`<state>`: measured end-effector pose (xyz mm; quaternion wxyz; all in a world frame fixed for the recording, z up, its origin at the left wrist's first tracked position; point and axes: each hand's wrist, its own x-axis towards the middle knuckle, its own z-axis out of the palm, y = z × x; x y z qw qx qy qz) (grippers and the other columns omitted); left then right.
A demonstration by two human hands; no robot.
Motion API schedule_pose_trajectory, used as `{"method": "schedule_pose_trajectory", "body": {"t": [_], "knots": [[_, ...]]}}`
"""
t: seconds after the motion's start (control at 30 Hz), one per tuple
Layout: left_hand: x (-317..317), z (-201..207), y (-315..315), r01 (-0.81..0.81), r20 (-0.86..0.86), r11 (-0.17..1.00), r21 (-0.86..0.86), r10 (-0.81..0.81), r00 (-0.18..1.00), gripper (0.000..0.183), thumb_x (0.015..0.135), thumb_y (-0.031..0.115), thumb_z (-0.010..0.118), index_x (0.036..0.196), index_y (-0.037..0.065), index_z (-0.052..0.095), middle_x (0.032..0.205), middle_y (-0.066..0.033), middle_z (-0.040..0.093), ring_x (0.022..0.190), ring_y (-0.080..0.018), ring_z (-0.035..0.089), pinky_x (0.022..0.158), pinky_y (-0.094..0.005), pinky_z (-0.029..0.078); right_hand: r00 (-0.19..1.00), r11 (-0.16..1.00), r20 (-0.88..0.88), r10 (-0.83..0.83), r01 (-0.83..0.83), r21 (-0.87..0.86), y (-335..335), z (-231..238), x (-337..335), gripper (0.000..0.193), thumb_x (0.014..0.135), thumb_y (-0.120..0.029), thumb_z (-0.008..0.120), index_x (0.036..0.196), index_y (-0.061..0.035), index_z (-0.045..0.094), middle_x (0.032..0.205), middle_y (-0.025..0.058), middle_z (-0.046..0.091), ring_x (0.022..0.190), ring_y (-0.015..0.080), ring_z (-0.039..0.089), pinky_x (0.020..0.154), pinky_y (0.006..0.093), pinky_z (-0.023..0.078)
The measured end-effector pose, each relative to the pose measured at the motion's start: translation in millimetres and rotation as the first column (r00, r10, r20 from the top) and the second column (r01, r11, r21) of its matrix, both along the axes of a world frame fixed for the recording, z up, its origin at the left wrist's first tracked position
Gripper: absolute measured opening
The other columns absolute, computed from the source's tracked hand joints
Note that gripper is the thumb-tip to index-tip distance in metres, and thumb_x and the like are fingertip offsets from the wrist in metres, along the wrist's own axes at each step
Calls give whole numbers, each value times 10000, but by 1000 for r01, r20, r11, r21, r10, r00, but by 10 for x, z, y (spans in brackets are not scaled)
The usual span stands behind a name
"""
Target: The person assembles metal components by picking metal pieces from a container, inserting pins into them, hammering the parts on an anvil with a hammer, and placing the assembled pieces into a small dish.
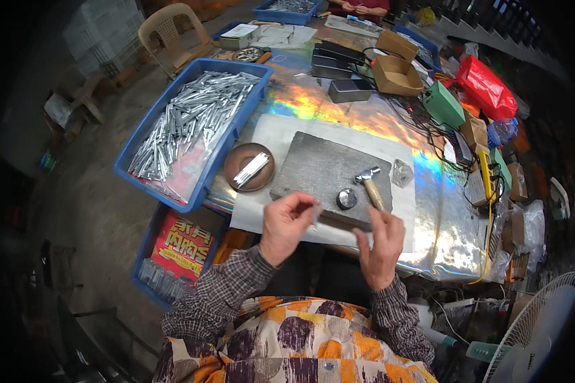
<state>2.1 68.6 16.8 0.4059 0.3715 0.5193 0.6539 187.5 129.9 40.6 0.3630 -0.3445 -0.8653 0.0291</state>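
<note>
My left hand (286, 225) pinches a thin, pale metal piece (315, 214) between thumb and fingertips, just off the near edge of a grey rectangular block (319, 159). My right hand (382, 247) has its thumb and fingers apart, with nothing seen between them. Its fingertips are close to the wooden handle of a small ball-peen hammer (374, 194), which lies on the block's right part. Left of the hammer sits a short round metal cylinder (347, 198). A brown round bowl (232, 159) with several slim silver rods (252, 170) stands left of the block.
A blue tray (131, 143) heaped with silver rods stands at the left, above a lower blue bin (148, 255). A clear plastic bag (402, 173) lies right of the block. Cardboard boxes (396, 75), cables and a red bag (485, 86) crowd the right. A fan (533, 332) stands lower right.
</note>
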Motion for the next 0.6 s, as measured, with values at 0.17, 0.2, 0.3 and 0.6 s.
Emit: {"method": "schedule_pose_trajectory", "body": {"t": [0.17,0.2,0.3,0.6], "knots": [[210,115,-101,28,-377,998,52,-7,926,214,807,-2,632,1019,-18,616,822,-71,650,768,-95,616,679,-247,509,903,913,-147,403,-407,4,-183,159,-275,416,684,-65,722,1082,-28,609,862,93,578,731,247,563,601,334,471],[215,107,-116,26,-395,998,61,0,919,220,804,-1,636,1022,-16,616,830,-75,649,768,-97,615,679,-247,509,901,911,-148,408,-412,5,-185,157,-285,416,684,-65,722,1082,-28,609,862,93,578,731,247,563,601,334,471],[182,186,-175,57,-359,998,32,-42,932,238,794,-8,636,1031,-11,614,843,-90,646,769,-110,620,684,-253,512,905,920,-197,378,-390,-27,-190,162,-314,297,692,-54,711,978,-30,634,825,82,594,698,239,570,583,333,473],[58,189,-245,123,-665,976,182,30,746,204,747,-67,599,945,-19,585,827,-150,596,783,-308,604,667,-364,484,882,857,-341,326,-428,-288,-164,212,-357,104,833,-111,637,846,-8,626,709,86,590,619,202,572,536,273,446]]}}
